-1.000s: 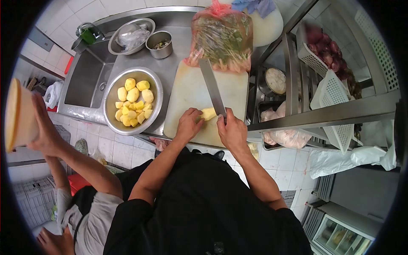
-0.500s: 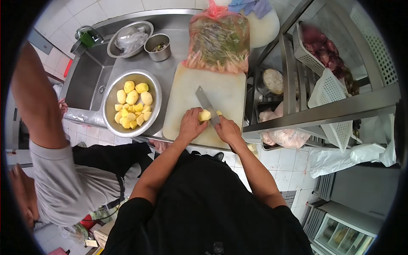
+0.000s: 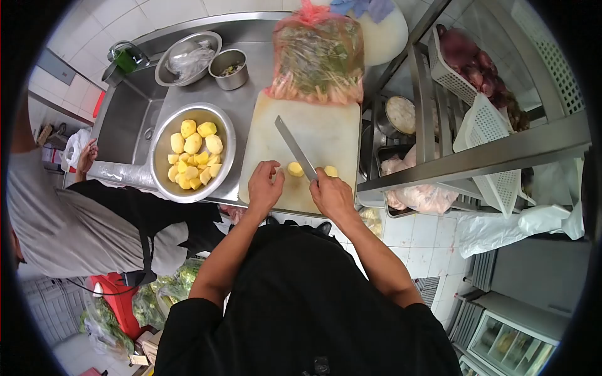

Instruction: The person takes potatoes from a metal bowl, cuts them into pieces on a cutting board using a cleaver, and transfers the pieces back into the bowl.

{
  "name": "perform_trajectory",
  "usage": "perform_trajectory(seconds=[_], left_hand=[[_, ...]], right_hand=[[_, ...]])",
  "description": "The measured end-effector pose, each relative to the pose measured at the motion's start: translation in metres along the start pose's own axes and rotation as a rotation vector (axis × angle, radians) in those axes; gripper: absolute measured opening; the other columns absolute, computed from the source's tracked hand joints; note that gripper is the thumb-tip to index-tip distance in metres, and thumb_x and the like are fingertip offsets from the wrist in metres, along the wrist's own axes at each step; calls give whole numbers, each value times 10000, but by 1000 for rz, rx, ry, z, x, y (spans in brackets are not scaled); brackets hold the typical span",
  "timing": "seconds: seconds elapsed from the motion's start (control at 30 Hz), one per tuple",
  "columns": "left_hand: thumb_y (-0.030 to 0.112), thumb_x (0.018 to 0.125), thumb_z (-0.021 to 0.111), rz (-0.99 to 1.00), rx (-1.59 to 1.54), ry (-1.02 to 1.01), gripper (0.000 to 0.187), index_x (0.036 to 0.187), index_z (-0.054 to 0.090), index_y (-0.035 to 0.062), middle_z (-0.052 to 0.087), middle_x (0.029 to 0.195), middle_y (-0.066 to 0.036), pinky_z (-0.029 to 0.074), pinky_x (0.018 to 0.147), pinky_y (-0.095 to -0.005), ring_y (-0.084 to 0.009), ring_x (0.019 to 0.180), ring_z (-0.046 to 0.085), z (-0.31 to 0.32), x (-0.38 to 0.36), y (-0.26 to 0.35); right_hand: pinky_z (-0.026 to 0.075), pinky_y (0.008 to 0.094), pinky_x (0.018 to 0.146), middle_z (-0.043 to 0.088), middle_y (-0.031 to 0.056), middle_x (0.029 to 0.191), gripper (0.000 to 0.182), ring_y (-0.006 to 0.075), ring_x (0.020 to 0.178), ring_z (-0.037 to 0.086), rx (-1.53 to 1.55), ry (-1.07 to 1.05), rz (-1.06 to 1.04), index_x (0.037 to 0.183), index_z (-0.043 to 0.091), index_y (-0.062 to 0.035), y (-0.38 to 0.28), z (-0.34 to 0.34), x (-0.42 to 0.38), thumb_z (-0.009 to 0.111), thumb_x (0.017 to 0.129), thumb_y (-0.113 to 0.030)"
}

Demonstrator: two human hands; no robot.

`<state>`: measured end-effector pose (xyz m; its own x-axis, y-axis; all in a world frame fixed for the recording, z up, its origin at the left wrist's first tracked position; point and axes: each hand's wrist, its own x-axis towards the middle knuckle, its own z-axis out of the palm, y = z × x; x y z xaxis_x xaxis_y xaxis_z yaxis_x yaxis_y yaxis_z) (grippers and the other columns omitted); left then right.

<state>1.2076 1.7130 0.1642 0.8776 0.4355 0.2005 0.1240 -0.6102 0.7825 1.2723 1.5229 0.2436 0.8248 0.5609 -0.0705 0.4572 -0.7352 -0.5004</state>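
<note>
On the white cutting board (image 3: 326,128) lie two pieces of peeled potato: one (image 3: 295,169) left of the blade, one (image 3: 330,171) right of it. My right hand (image 3: 331,195) grips the handle of a long knife (image 3: 295,147), whose blade points up and left across the board. My left hand (image 3: 264,187) rests on the board's near edge with fingers apart, just left of the nearer potato piece and not holding it.
A steel bowl (image 3: 224,128) of cut potatoes stands left of the board, by the sink (image 3: 122,125). A bag of greens (image 3: 316,53) lies behind the board. Wire shelves (image 3: 476,156) with baskets and onions stand right. Another person in grey (image 3: 69,219) stands at my left.
The potato is now split into two pieces on either side of the blade. My left hand has let go of it. The person at my left has shifted and straightened.
</note>
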Motion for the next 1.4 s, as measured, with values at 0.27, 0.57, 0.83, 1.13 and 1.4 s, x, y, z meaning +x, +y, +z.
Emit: perform_trajectory(seconds=[0.27, 0.57, 0.83, 1.13, 1.4], left_hand=[[93, 908, 660, -72, -99, 131, 128, 1017, 667, 26, 625, 886, -119, 530, 691, -358, -240, 760, 636, -16, -6, 13], [179, 875, 699, 52, 38, -37, 447, 1287, 568, 64, 575, 1232, -161, 522, 885, -432, -344, 1017, 613, 10, -8, 0], [297, 839, 750, 288, 299, -175, 472, 1230, 612, 71, 602, 1186, -148, 513, 896, -479, -367, 1105, 591, 43, 21, 8], [381, 881, 731, -75, 202, 179, 328, 1013, 692, 83, 689, 1057, -164, 544, 767, -475, -385, 887, 685, -35, 69, -2], [227, 876, 739, 132, 162, 68, 496, 1320, 602, 53, 626, 1247, -197, 479, 995, -478, -393, 1168, 589, -55, 60, -1]], right_hand=[[529, 549, 680, 681, 229, 750, 255, 433, 716, 680, 40, 46, -28, 1134, 577, -2, -16, 3, 11, 553, 959, -186], [530, 549, 798, 712, 244, 895, 281, 431, 893, 696, 11, -197, 80, 1119, 602, -4, 20, 25, 16, 531, 944, -211], [535, 500, 798, 716, 235, 887, 322, 438, 866, 693, 451, 35, 339, 1165, 626, -43, 51, 18, 4, 583, 927, -255], [500, 329, 525, 657, 59, 747, 264, 125, 571, 587, 727, 195, 415, 1163, 642, 4, 105, 8, -39, 593, 964, -163], [482, 332, 464, 605, 75, 639, 240, 151, 466, 579, 694, 220, 565, 1092, 622, 19, 142, -3, -63, 579, 964, -179]])
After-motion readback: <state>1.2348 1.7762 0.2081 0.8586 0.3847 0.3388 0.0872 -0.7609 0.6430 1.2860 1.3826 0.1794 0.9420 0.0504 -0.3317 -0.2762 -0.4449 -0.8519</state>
